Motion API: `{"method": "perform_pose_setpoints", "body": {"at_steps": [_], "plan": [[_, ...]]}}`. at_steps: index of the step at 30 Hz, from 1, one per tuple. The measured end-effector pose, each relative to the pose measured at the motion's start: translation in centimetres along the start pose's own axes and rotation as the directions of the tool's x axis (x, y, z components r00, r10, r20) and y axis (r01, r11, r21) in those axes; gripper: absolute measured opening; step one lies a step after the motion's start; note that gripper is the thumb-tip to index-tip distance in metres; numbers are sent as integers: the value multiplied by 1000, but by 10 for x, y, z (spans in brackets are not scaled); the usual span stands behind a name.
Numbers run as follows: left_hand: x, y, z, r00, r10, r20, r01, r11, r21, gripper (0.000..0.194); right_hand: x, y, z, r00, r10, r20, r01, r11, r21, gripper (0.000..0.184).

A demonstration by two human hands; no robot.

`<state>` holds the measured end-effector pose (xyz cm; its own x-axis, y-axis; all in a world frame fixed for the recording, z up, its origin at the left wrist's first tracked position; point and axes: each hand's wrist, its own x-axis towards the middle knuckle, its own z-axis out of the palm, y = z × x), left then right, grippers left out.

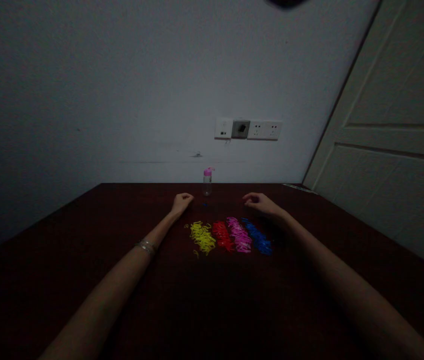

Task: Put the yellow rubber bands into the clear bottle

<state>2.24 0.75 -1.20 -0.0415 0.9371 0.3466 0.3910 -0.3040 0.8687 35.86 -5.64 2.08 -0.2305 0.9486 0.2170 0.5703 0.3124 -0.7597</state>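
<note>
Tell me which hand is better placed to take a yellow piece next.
Probably the left hand: it is nearer the yellow pile, while the right hand is nearer the blue pile.

The view is dim and grainy, the wall (140, 90) fading almost to black at the far left. Deep shadow covers the near tabletop (215, 310), a dark blurred shape (285, 2) intrudes at the top edge, and the door (395, 100) slants with wide-angle distortion.

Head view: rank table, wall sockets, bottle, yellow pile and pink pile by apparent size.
1. Table
2. Wall sockets
3. Yellow pile and pink pile: too alike to rank
4. Bottle
</note>
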Motion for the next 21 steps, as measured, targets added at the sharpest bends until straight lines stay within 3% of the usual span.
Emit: {"method": "perform_pose_setpoints", "body": {"at_steps": [5, 8, 13, 21], "plan": [[-1, 3, 1, 999, 20, 33, -21, 1000, 19, 21, -15, 50, -20, 960, 123, -253, -118, 992, 34, 27], [-2, 5, 2, 992, 36, 121, -49, 993, 111, 24, -20, 65, -21, 927, 156, -342, -149, 988, 48, 29], [0, 7, 5, 939, 99, 328, -224, 902, 369, 26, -19, 70, -16, 939, 57, -338, -74, 997, -38, 30], [-1, 24, 6, 864, 149, 481, -427, 723, 543, 23, -19, 71, -14, 942, 48, -332, -88, 991, -104, 28]]}}
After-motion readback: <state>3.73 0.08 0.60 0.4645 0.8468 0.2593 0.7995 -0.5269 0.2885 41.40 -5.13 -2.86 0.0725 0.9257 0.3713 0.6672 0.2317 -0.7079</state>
